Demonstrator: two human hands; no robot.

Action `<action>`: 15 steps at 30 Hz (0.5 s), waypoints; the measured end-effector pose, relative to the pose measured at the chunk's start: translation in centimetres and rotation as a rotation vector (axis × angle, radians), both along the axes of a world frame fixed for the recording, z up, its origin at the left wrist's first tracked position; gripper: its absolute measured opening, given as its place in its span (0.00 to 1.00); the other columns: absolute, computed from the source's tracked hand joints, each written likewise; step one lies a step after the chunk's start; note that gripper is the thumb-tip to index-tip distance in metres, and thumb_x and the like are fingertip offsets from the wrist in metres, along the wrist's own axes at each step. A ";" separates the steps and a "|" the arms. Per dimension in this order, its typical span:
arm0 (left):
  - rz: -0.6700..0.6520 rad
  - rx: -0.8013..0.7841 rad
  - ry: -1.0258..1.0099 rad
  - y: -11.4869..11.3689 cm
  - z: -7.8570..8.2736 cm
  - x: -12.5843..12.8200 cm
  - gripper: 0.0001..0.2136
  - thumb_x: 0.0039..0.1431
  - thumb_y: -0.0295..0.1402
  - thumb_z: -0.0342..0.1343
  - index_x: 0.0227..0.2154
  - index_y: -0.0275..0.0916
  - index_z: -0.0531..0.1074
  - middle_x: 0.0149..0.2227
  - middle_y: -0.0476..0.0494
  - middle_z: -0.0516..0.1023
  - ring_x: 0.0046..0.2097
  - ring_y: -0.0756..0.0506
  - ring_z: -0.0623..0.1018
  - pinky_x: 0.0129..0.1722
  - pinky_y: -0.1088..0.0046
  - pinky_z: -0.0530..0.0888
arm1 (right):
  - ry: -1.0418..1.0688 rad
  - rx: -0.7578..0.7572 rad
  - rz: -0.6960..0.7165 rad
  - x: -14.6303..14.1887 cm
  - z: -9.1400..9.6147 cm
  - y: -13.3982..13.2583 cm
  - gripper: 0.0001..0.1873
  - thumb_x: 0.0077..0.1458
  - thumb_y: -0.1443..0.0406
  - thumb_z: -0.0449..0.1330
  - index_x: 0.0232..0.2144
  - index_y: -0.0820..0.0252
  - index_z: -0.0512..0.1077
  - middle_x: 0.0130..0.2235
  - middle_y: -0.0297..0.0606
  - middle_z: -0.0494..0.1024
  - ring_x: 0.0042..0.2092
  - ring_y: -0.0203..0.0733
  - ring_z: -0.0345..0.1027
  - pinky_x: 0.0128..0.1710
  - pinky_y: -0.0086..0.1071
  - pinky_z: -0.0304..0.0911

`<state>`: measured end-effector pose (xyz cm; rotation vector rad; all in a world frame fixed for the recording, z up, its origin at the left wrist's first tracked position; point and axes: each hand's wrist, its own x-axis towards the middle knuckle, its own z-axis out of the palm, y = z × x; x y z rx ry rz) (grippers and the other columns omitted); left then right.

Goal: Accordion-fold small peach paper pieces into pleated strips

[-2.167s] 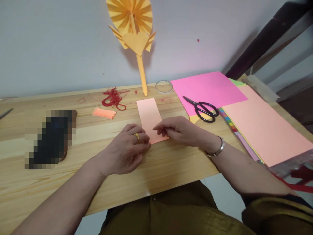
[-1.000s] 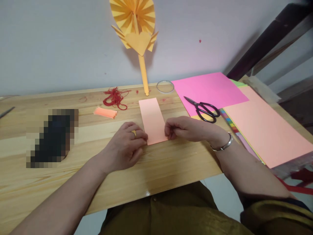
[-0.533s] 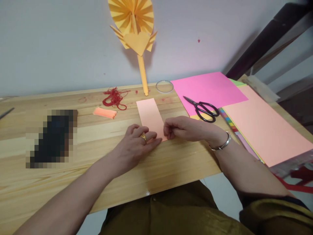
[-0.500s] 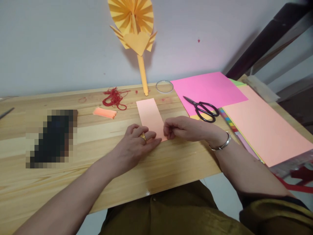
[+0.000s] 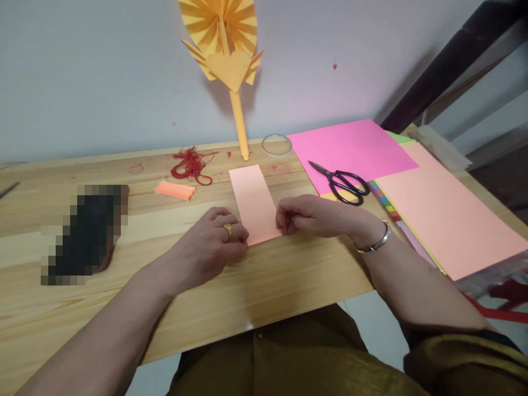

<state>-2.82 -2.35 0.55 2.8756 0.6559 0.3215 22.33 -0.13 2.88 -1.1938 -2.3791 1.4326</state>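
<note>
Curled hands (image 5: 214, 239) (image 5: 309, 215) either side of paper strip (image 5: 256, 203)

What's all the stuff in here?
Paper strip: one, peach, centre
Paper fan: one, yellow, back
Pink sheet: one, pink, right
Peach sheet: one, peach, right
Papers underneath: can't count, multicoloured, right
Scissors: one pair, black, right
Pleated paper: one, orange, left
Thread: one tangle, red, left
Round thing: one, clear, back
Blurred thing: one, dark, left
Thin thing: one, dark, left edge
Table: one, tan, beneath
Beam: one, dark, upper right
Left hand: one, gold ring, at paper strip
Right hand: one, silver bracelet, at paper strip
</note>
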 end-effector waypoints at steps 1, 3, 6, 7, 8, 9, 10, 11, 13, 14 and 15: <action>-0.004 -0.005 0.002 0.0 0.1 0.0 0.14 0.52 0.19 0.44 0.27 0.43 0.70 0.33 0.50 0.75 0.34 0.48 0.69 0.45 0.64 0.61 | -0.003 -0.006 -0.009 0.0 0.0 0.0 0.16 0.44 0.80 0.46 0.30 0.61 0.67 0.33 0.34 0.75 0.34 0.33 0.67 0.34 0.27 0.62; -0.007 -0.016 0.002 0.1 0.0 0.0 0.14 0.51 0.18 0.44 0.26 0.42 0.70 0.33 0.50 0.75 0.34 0.48 0.69 0.44 0.64 0.62 | -0.008 -0.013 -0.021 -0.1 0.1 -0.1 0.16 0.43 0.80 0.46 0.30 0.61 0.67 0.33 0.34 0.75 0.34 0.33 0.67 0.34 0.27 0.62; 0.010 -0.034 -0.032 0.0 -0.2 0.0 0.13 0.51 0.19 0.44 0.25 0.42 0.70 0.32 0.50 0.75 0.32 0.48 0.70 0.42 0.64 0.64 | -0.011 -0.010 -0.017 -0.1 0.2 -0.1 0.16 0.43 0.80 0.46 0.30 0.61 0.68 0.33 0.34 0.75 0.34 0.33 0.67 0.34 0.27 0.62; 0.032 -0.029 -0.060 0.0 -0.3 0.0 0.13 0.51 0.19 0.44 0.25 0.41 0.70 0.32 0.49 0.75 0.32 0.48 0.70 0.41 0.64 0.64 | -0.013 -0.010 -0.019 -0.1 0.2 -0.1 0.16 0.43 0.80 0.46 0.30 0.61 0.67 0.33 0.34 0.75 0.34 0.33 0.67 0.34 0.27 0.62; 0.060 -0.023 -0.092 -0.1 -0.4 0.0 0.12 0.52 0.20 0.45 0.25 0.41 0.70 0.32 0.49 0.76 0.32 0.47 0.70 0.40 0.64 0.65 | -0.015 -0.011 -0.021 -0.1 0.2 -0.1 0.16 0.43 0.80 0.46 0.30 0.61 0.67 0.33 0.34 0.75 0.34 0.33 0.67 0.34 0.27 0.62; 0.092 -0.018 -0.123 -0.2 -0.6 0.1 0.12 0.52 0.20 0.45 0.26 0.41 0.71 0.33 0.47 0.76 0.33 0.46 0.71 0.39 0.63 0.66 | -0.015 -0.012 -0.024 0.0 0.2 -0.1 0.16 0.44 0.80 0.46 0.30 0.61 0.67 0.33 0.34 0.75 0.34 0.33 0.68 0.34 0.27 0.62; 0.124 -0.013 -0.153 -0.3 -0.7 0.2 0.11 0.53 0.21 0.46 0.29 0.41 0.71 0.34 0.46 0.76 0.35 0.45 0.72 0.39 0.63 0.67 | -0.010 -0.014 -0.025 0.0 0.1 -0.1 0.16 0.44 0.80 0.46 0.30 0.61 0.67 0.33 0.34 0.75 0.34 0.33 0.68 0.34 0.27 0.63; 0.144 -0.008 -0.176 -0.4 -0.8 0.3 0.11 0.53 0.21 0.46 0.31 0.41 0.71 0.36 0.45 0.76 0.37 0.45 0.72 0.40 0.63 0.68 | -0.001 -0.014 -0.024 0.0 0.1 -0.1 0.16 0.44 0.80 0.46 0.30 0.61 0.67 0.33 0.34 0.75 0.34 0.33 0.68 0.34 0.27 0.63; 0.156 0.015 -0.194 -0.6 -1.2 0.6 0.09 0.55 0.24 0.49 0.36 0.40 0.71 0.37 0.43 0.76 0.38 0.44 0.73 0.41 0.64 0.69 | 0.028 -0.011 -0.015 0.1 -0.1 0.0 0.16 0.44 0.79 0.46 0.30 0.61 0.68 0.33 0.34 0.75 0.34 0.33 0.69 0.35 0.28 0.63; 0.142 0.044 -0.190 -0.7 -1.4 0.8 0.08 0.55 0.26 0.50 0.36 0.39 0.71 0.37 0.43 0.76 0.38 0.45 0.73 0.40 0.64 0.69 | 0.043 -0.014 -0.011 0.2 -0.2 0.0 0.17 0.44 0.79 0.46 0.30 0.61 0.68 0.33 0.34 0.75 0.34 0.33 0.69 0.35 0.28 0.64; 0.138 0.076 -0.177 -0.7 -1.6 0.9 0.06 0.55 0.28 0.51 0.36 0.40 0.71 0.35 0.44 0.76 0.37 0.45 0.73 0.39 0.65 0.69 | 0.057 -0.021 -0.009 0.2 -0.3 0.0 0.17 0.44 0.80 0.45 0.31 0.61 0.68 0.33 0.34 0.75 0.34 0.33 0.69 0.35 0.28 0.64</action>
